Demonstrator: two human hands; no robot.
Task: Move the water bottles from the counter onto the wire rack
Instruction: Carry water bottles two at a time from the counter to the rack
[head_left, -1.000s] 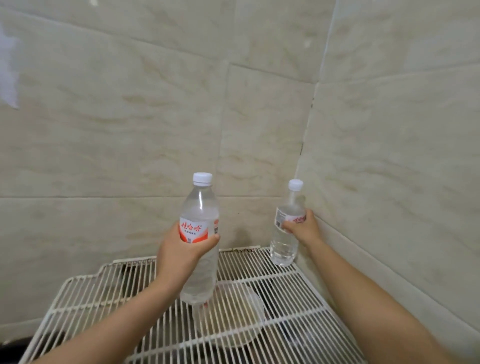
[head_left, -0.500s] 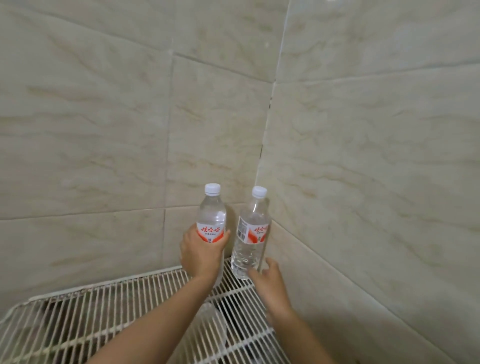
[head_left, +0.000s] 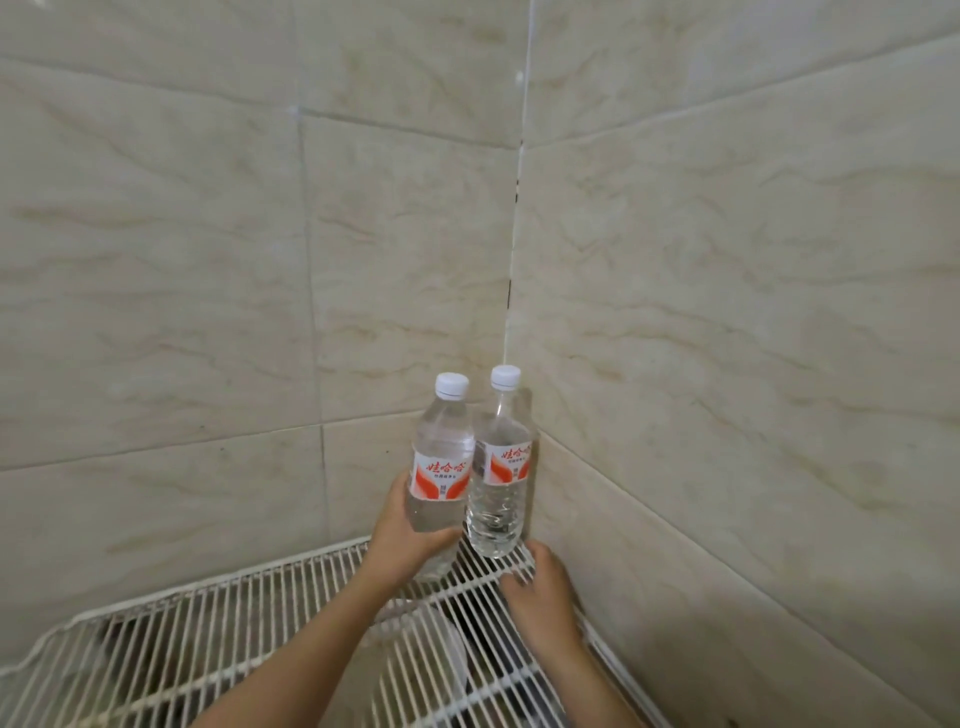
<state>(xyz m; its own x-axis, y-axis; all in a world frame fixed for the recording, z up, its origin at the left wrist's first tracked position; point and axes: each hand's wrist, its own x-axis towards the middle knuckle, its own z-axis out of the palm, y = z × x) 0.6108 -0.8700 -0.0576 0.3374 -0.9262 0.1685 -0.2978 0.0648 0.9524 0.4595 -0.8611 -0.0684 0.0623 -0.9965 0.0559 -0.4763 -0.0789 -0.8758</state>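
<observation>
Two clear water bottles with white caps and red-and-white labels stand side by side at the far right corner of the white wire rack (head_left: 218, 623). My left hand (head_left: 410, 540) grips the left bottle (head_left: 441, 457) around its lower half, its base at the rack. The right bottle (head_left: 501, 467) stands upright on the rack by itself, close to the corner of the walls. My right hand (head_left: 540, 592) holds nothing and lies low over the rack just in front of that bottle, fingers loosely bent.
Beige marble-look tiled walls (head_left: 727, 312) meet in a corner right behind the bottles. Below the rack, a pale round dish (head_left: 431, 660) shows through the wires, with dark space beside it.
My right hand has let go of the right bottle, which now stands in the corner, and has drawn back. My left hand has brought its bottle right up beside it.
</observation>
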